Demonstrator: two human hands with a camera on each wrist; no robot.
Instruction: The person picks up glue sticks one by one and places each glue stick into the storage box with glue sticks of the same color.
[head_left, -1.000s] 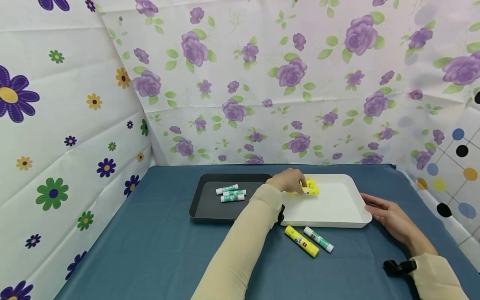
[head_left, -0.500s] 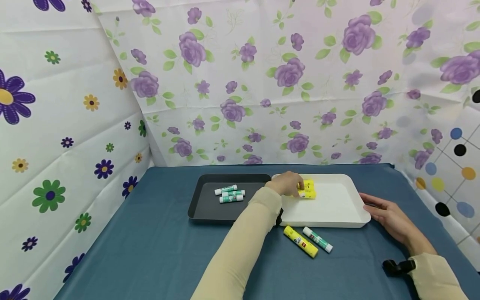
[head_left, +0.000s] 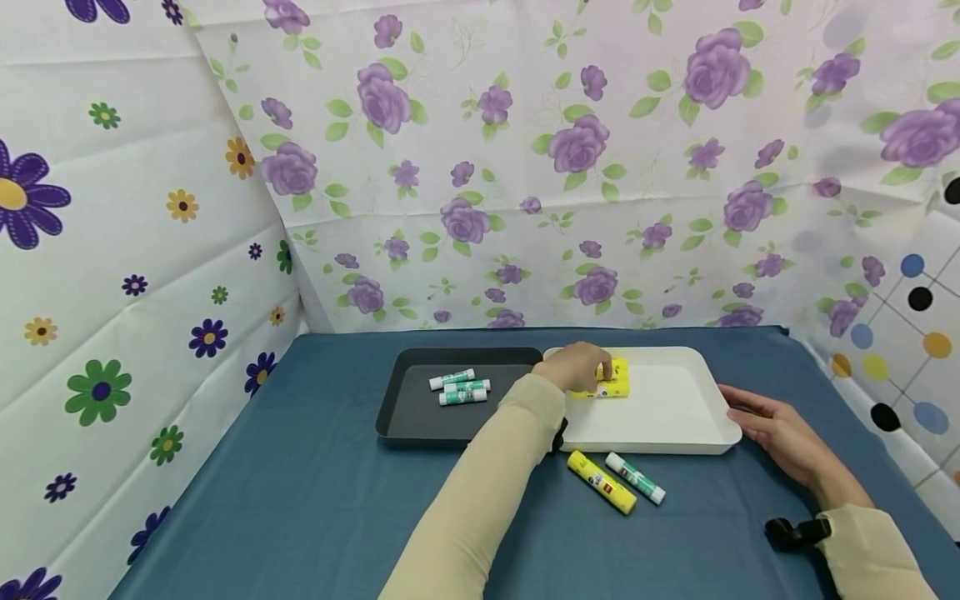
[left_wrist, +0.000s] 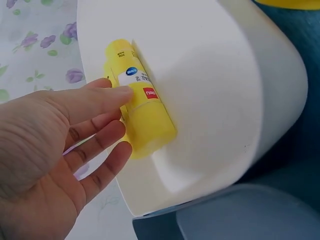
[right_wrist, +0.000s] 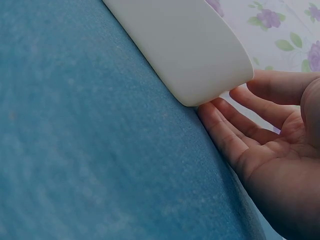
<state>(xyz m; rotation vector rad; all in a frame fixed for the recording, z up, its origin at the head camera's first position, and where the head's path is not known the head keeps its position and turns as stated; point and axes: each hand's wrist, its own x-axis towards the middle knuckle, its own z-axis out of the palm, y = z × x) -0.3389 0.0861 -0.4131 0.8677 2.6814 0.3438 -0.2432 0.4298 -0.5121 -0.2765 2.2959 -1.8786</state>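
My left hand (head_left: 576,367) is over the left part of a white tray (head_left: 678,408). Its thumb touches a yellow glue stick (left_wrist: 150,120) lying in that tray, and the other fingers are spread loosely beside it. Another yellow glue stick (head_left: 619,367) lies just behind, partly covered by the hand. At the tray's right end my right hand (head_left: 780,437) rests its fairly straight fingertips against the outer edge (right_wrist: 220,87). In front of the tray, a yellow glue stick (head_left: 602,482) and a green-and-white glue stick (head_left: 635,478) lie on the cloth.
A dark grey tray (head_left: 420,417) stands left of the white one and holds several green-and-white glue sticks (head_left: 463,397). Blue cloth (head_left: 300,500) covers the table. Flower-printed sheets (head_left: 465,167) hang behind and at the left.
The front yellow glue stick in the white tray has shifted slightly left and toward me, beside the other one. My left fingertips have since risen a little. The right hand stays put.
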